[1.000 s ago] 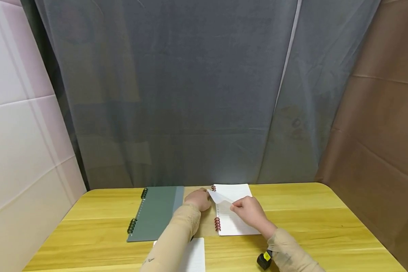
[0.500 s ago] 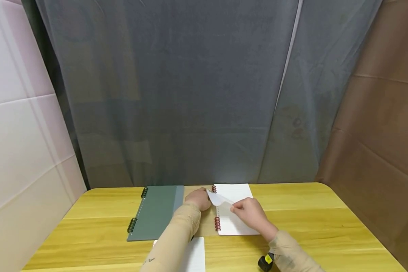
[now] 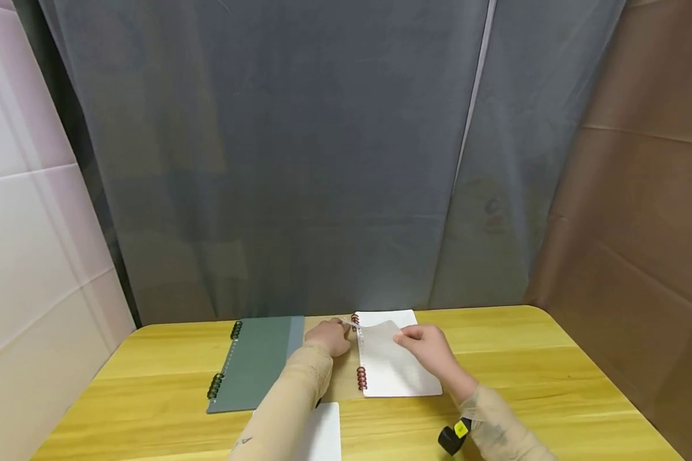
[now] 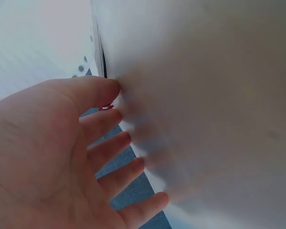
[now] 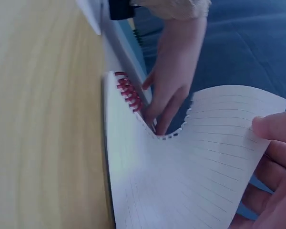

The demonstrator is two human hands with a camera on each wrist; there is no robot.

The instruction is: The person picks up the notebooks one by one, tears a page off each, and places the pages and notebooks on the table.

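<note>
Since the earlier frame the lifted page (image 3: 387, 349) has swung flatter over the notebook (image 3: 400, 383) on the worktop (image 3: 496, 358). My right hand (image 3: 429, 344) pinches its far edge; the left hand (image 3: 330, 336), fingers straight, presses by the red rings (image 3: 360, 379).

Left wrist: the straight fingers (image 4: 109, 143) touch blurred paper.

Right wrist: the page (image 5: 205, 157) is half off the red rings (image 5: 128, 93); I judge a hard pull could tear its punched holes.
</note>
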